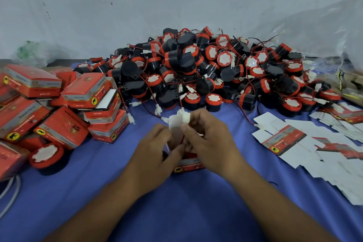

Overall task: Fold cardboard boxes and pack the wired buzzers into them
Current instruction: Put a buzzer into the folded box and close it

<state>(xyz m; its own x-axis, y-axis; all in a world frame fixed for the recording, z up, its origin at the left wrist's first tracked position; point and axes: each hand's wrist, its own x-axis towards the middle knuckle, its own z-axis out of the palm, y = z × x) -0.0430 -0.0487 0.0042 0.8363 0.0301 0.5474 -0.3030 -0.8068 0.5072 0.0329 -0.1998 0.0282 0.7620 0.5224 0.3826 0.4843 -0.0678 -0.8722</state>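
Both of your hands meet at the centre of the blue cloth-covered table (176, 212), working one small red printed cardboard box (188, 163) that sits on the cloth just below them. Your left hand (155, 145) is curled against the box's left side, while your right hand (208, 139) pinches the white inner flap (175, 124) that stands up from the box top; both sets of fingers are closed on card, not spread. Whether a buzzer is already inside cannot be determined, since your hands cover the opening. A single loose red-and-black round buzzer (47, 156) rests on the cloth to your left, just beside the stack of closed red boxes (64, 104). To your right lies a spread of flat unfolded white-and-red box blanks (294, 143). Farther back, against the pale wall, sits the large heap of red-and-black wired buzzers (206, 68), its red and black leads with white connectors trailing toward your hands. Probable faults from this position: a flap creased off its score line will not tuck and may tear; a trailing lead caught under the flap will hold the box open; pressing too hard with the left hand may collapse the side wall.
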